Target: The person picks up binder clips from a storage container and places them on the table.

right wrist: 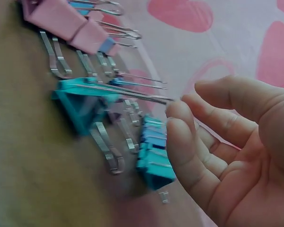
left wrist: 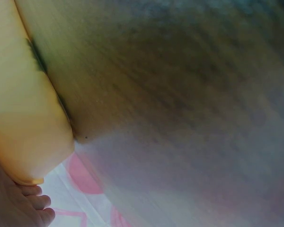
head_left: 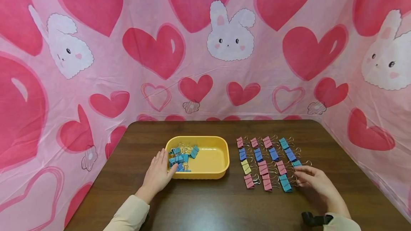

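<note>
My left hand [head_left: 157, 172] rests against the left end of a yellow tray [head_left: 224, 159], fingers straight, thumb by its near rim. Several teal and blue binder clips [head_left: 194, 151] lie heaped in the tray's left half. On the right, my right hand [head_left: 316, 183] hovers at the rightmost column of laid-out binder clips, fingers loosely bent. Its fingertips are right at a teal clip [head_left: 297, 163] in the head view. Seen from the right wrist, a teal clip's wire handles [right wrist: 146, 96] reach toward the thumb and forefinger, which stand apart.
Rows of binder clips stand right of the tray: pink ones [head_left: 267, 142], blue ones [head_left: 242, 154], a yellow one [head_left: 245, 167] and a front teal one [head_left: 285, 183]. They are on a dark wooden table [head_left: 205, 204]. A pink heart-patterned cloth [head_left: 224, 70] hangs around it.
</note>
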The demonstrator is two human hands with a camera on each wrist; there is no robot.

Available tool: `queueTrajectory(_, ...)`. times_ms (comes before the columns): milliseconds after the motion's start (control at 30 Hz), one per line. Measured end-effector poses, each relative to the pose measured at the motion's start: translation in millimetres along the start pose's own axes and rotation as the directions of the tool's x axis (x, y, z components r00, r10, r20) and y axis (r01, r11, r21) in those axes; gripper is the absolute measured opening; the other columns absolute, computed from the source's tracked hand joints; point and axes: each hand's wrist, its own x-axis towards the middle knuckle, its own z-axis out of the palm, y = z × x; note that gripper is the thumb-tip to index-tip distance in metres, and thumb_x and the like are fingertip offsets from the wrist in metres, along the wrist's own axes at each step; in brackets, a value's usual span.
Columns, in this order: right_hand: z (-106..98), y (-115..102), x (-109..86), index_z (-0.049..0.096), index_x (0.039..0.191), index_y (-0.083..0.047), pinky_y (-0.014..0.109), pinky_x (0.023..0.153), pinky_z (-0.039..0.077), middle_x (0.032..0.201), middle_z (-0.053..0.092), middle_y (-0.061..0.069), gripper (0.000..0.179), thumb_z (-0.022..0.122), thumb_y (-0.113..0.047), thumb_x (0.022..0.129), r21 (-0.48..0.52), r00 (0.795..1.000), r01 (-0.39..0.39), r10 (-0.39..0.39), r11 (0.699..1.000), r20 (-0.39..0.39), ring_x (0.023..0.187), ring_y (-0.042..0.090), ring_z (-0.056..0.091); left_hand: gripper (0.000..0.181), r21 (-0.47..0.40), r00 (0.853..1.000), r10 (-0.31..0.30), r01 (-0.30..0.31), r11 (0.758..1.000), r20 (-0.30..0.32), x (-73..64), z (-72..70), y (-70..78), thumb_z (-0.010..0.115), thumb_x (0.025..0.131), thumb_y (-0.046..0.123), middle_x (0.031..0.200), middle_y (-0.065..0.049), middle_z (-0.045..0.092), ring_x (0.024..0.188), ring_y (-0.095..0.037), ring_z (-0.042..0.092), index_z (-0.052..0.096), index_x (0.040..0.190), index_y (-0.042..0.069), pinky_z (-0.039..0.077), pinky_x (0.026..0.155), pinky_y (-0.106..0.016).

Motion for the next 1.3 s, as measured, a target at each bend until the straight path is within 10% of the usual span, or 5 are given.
queueTrajectory(567,1,-87,36.2,0.047,0.122,0.012,0.036,0.067,0.054,0.094,0.06,0.014,0.044,0.057,-0.018,0.092,-0.231,0.987,0.152,-0.133,0.961,0.095,0.074,0.02,0.062,0.076,-0.006,1.0,0.001,-0.001,1.0,0.007,-1.1,-1.3,0.0,0.048,0.092,0.045,0.145,-0.026,0.022,0.133,-0.041,0.018,0.025,0.14,-0.01,0.015,0.107,-0.051)
queueTrajectory(1300,101,-166,87.5,0.05,0.122,0.007,0.035,0.065,0.054,0.095,0.061,0.016,0.039,0.06,-0.012,0.09,-0.153,0.915,0.354,-0.308,0.923,0.262,0.072,0.023,0.062,0.077,-0.016,1.0,-0.006,0.006,1.0,0.014,-1.2,-2.6,1.7,0.049,0.092,0.045,0.146,-0.025,0.022,0.133,-0.04,0.018,0.024,0.141,-0.009,0.015,0.107,-0.051)
